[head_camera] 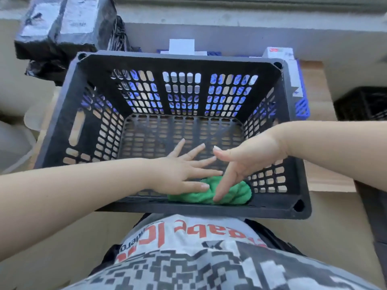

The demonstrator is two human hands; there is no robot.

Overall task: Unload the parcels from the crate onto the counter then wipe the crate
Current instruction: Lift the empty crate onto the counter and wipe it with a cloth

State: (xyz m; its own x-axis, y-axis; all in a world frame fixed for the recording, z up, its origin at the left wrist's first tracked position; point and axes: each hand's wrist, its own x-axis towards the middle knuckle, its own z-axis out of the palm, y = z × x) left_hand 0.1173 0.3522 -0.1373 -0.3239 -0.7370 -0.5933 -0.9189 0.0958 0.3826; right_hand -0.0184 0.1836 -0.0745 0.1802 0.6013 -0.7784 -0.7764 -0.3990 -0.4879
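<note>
A black slotted plastic crate [69,114] stands right in front of me, and its inside holds no parcels. A bunched green cloth [232,194] lies inside against the near wall. My left hand [180,170] reaches in with its fingers spread flat, the thumb beside the cloth's left end. My right hand [245,162] comes in from the right with straight fingers, and one fingertip presses down on the cloth. Black-wrapped parcels [60,26] with white labels are stacked on the grey counter [230,36] at the far left.
White and blue boxes [293,76] stand just behind and to the right of the crate. A second dark crate [362,103] sits at the right edge. The black crate rests on a brown cardboard surface [318,97]. A pale container [12,139] is at the left.
</note>
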